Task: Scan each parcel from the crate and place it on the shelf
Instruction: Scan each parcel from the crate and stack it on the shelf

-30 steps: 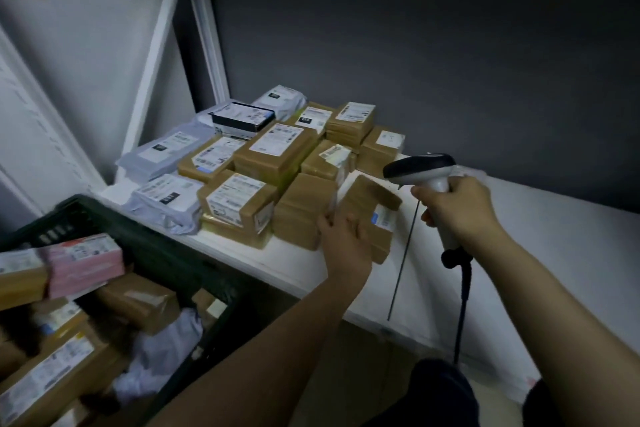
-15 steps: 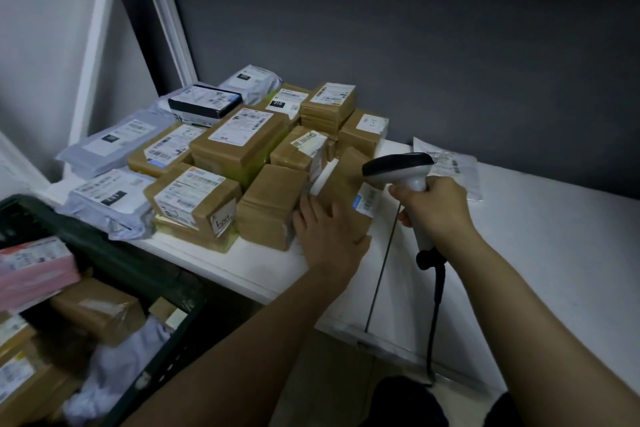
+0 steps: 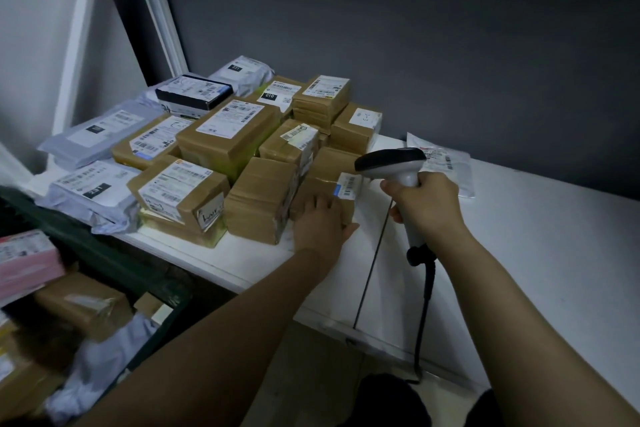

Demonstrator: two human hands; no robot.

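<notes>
**A:** What does the view from the head camera show?

**B:** A white shelf (image 3: pixel 519 236) against a dark wall, its left half crowded with brown boxes and grey mailer bags. A dark crate (image 3: pixel 114 263) stands against the shelf's front left edge, with parcels left inside, among them a pink one (image 3: pixel 24 263).

**A:** Where are the hands?

**B:** The left hand (image 3: pixel 320 224) lies on a brown parcel (image 3: pixel 330 180) at the right end of the pile, near the shelf's front edge. The fingers are spread over its near side, pressing, not lifting. The right hand (image 3: pixel 424 203) is clenched round the handle of a white barcode scanner (image 3: pixel 393 163), whose dark head hangs just above and right of the parcel's white label (image 3: pixel 348 185). Its black cable drops over the front edge.

**A:** What has just changed?

**B:** A second ago the parcel sat tilted in the left hand, clear of its neighbour. It has since been pushed left and now rests on the shelf, touching the brown box (image 3: pixel 259 199) beside it. The scanner has stayed close to the label throughout.

**A:** What does that mean for the task?

**B:** This parcel looks placed. Whether it was scanned I cannot tell; no scan light shows. Judging by the crate, many parcels remain, so the left hand probably lets go and reaches back there next.

**A:** Anything else nearby?

**B:** A flat clear-wrapped packet (image 3: pixel 446 163) lies alone towards the shelf's back edge, beyond the scanner.
</notes>
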